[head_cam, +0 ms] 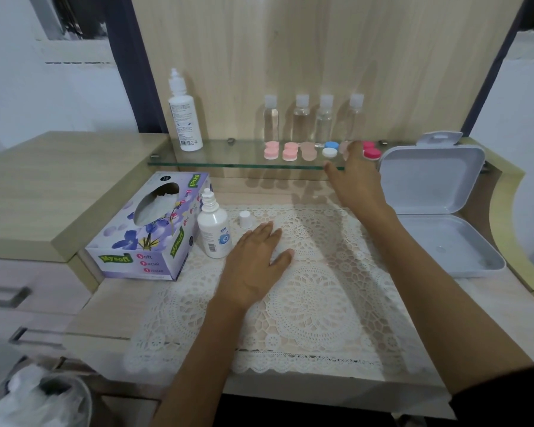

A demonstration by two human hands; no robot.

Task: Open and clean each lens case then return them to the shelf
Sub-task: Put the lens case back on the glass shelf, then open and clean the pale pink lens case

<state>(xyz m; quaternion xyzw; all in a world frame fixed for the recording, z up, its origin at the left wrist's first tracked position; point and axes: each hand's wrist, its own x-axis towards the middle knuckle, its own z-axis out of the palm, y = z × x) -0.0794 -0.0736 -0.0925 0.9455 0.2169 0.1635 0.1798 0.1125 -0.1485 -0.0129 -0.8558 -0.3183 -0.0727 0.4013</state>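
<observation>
Right hand (356, 180) reaches to glass shelf (228, 158), fingers spread and unclenched over a pale lens case (345, 148); contact unclear. Left hand (253, 260) lies flat on lace mat (321, 288), holding nothing. Best pinch the case by its sides, clear of red case (371, 152).

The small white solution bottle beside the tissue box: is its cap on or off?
Off: the small white bottle shows a bare nozzle; a white cap stands beside it.
</observation>
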